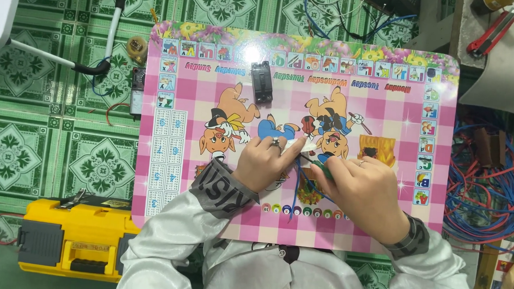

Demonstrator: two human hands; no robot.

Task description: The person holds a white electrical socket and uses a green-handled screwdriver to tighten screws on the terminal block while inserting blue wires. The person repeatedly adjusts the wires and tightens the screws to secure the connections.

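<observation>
Green patterned floor tiles [52, 140] lie all around, and over them sits the pink checked cartoon board [380, 89] where we work. Right at the middle of it, our left hand [266, 161] pinches a small white part [303, 144] between thumb and fingertips, closed firmly on it, a ring showing on one finger. Our right hand [364, 195] comes in from the other side, fingers curled shut around a green-handled tool [325, 169], its thin tip touching the white part. A blue wire [296, 186] drops from the pinch down between our two hands toward us.

Out beyond the grip, farther up the board, a small black switch block [261, 81] stands alone, well apart from our fingers. Past our left wrist, off the board's edge, the yellow toolbox [72, 236] rests on the tiles, and above it a small meter [137, 91] peeks out from under the board's edge. Off past our right hand, a heap of red and blue wires [481, 193] sprawls on the floor. Far up in that corner, red-handled pliers [490, 34] lie on a grey surface.
</observation>
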